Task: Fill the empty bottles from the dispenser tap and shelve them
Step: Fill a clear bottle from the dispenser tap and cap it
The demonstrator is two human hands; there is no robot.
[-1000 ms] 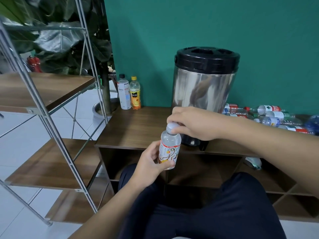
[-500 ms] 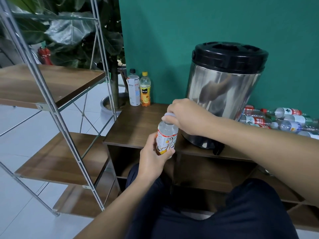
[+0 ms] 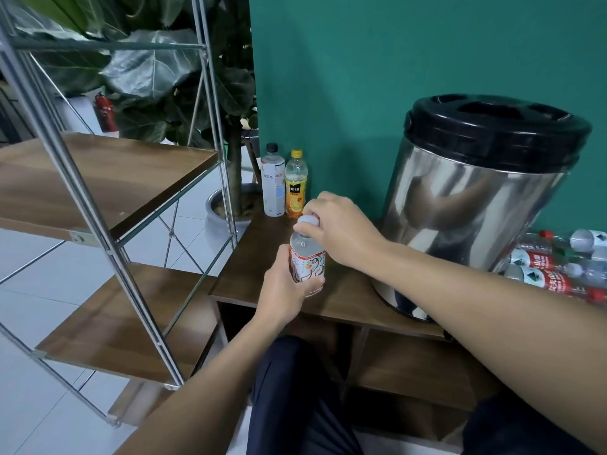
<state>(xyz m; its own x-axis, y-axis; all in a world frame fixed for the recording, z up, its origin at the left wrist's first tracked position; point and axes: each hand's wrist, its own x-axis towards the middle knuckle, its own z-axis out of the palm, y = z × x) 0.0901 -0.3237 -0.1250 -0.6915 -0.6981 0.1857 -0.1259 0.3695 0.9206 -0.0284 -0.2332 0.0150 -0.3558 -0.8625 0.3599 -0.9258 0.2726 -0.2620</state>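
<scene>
Upright bottle point(image 3: 307, 261), left hand point(image 3: 285, 290) gripping

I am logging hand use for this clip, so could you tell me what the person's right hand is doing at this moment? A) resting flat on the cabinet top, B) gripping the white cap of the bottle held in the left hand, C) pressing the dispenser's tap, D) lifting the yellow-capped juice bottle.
B: the right hand curls over the white cap of the bottle, which the left hand holds by its body.

Bare forearms without sleeves, and dark navy trousers point(image 3: 295, 405) on the legs.
</scene>
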